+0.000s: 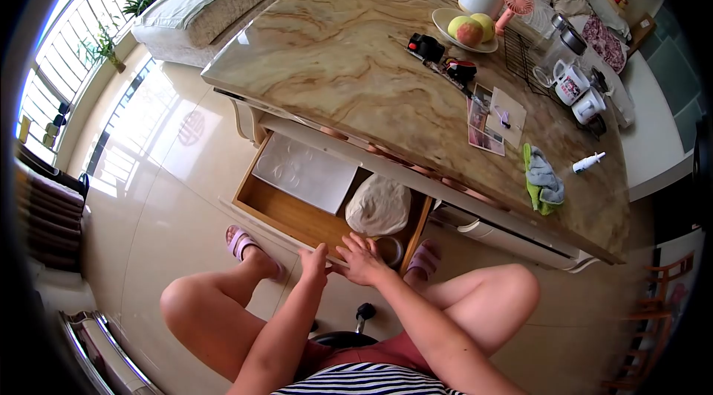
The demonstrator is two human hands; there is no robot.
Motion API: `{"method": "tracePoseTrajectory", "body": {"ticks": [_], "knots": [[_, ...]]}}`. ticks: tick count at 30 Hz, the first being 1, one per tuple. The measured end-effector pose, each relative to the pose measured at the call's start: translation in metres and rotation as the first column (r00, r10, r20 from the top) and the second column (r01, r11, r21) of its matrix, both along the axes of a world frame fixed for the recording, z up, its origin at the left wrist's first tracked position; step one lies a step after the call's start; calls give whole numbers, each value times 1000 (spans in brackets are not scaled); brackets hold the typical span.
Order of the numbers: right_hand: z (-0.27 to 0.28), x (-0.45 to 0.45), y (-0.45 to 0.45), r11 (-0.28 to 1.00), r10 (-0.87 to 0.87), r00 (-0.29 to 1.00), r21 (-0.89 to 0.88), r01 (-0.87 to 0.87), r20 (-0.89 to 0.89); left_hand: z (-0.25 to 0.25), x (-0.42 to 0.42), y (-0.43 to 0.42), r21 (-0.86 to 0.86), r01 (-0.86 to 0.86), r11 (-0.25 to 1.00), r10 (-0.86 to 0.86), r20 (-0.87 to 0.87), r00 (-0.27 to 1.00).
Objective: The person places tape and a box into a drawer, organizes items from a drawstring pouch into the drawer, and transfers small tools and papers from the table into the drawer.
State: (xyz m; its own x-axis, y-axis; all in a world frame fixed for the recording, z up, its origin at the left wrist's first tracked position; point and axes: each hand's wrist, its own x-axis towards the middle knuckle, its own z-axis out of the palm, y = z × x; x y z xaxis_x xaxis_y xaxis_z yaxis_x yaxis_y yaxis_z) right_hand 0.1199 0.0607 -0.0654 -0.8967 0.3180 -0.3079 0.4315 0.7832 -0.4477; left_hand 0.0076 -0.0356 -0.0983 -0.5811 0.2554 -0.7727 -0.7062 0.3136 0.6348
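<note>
An open wooden drawer (278, 205) juts out from under the marble-topped table. My left hand (315, 261) is at the drawer's front edge, its visible fingers apart and the others partly hidden. Beside it, my right hand (364, 263) reaches over the same edge with fingers spread, holding nothing visible. Close to its fingertips, a round container or roll (388, 249) lies in the drawer's right corner. Behind that sits a bulky off-white bundle (378, 205), perhaps a bag or cloth. A white flat box or sheet (305, 172) fills the back left of the drawer.
On the marble table (327, 53) are a fruit plate (440, 21), a pink fan (518, 4), cards (486, 138), a grey-green cloth (544, 179), a small white bottle (588, 163) and mugs (570, 84). Another drawer (505, 235) stands slightly out at right. A sofa (208, 16) is behind.
</note>
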Motion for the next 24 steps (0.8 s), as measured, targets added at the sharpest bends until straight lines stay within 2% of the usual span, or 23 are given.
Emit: {"method": "tracePoseTrajectory", "body": {"ticks": [1,2,3,4,5,7,8,9,10,11,12,13,14,15,16,17,19,20,21,22,23,24], "knots": [[6,-1,4,1000,1,1000,2,-1,0,2,1,-1,2,-1,1000,1,0,1000],[13,-3,15,973,-76,996,-222,66,-39,3,0,-1,14,-1,1000,0,16,1000],[20,-5,25,892,-160,985,-436,119,-58,6,0,-2,25,0,1000,-1,32,999],[20,-5,32,931,-265,920,-325,165,-291,4,-1,-3,25,1,1000,-2,31,1000],[21,-5,39,946,-320,795,-221,238,-515,2,-2,-4,33,33,999,-34,35,999],[15,-7,65,841,-484,558,-184,508,-674,7,-3,-3,43,65,997,-66,40,997],[8,-7,81,745,-590,474,-214,632,-654,12,-2,-2,3,85,996,-85,28,996],[-8,-3,99,664,-625,438,-144,734,-647,17,-2,0,-36,104,994,-104,16,994],[-22,1,115,553,-769,415,-180,814,-486,9,1,2,-37,103,994,-102,13,995],[-17,3,124,480,-860,377,-293,827,-343,-9,6,3,-277,77,958,-165,-308,937],[-11,4,128,386,-922,340,-392,835,-184,-18,10,5,-483,-30,875,-287,-569,771],[-9,2,126,386,-922,341,-394,834,-183,-1,10,5,-365,-29,931,-234,-654,720],[-9,-1,124,330,-943,310,-420,845,-118,16,13,8,-368,-31,930,-235,-654,719],[-8,-2,121,272,-959,279,-441,855,-51,30,16,11,-347,20,938,-296,-765,572],[-6,-3,121,272,-959,280,-442,855,-49,39,18,15,-335,74,939,-336,-851,403],[-4,-4,121,308,-945,327,-410,858,-23,44,17,18,-338,73,938,-338,-851,403],[-12,-4,121,342,-928,372,-377,861,6,48,17,23,-230,229,946,-305,-875,377],[-17,-3,122,331,-917,395,-460,824,48,45,16,25,-231,232,945,-306,-874,378],[-23,-2,122,312,-904,420,-539,782,86,39,14,26,-166,306,938,-298,-835,462],[-20,-1,117,241,-920,377,-597,765,111,29,12,29,-93,370,924,-296,-788,541],[-21,1,115,220,-906,399,-649,729,140,14,10,31,-113,353,929,-282,-833,475],[-22,2,114,195,-890,423,-697,690,169,13,7,33,-114,355,928,-284,-832,476]]}}
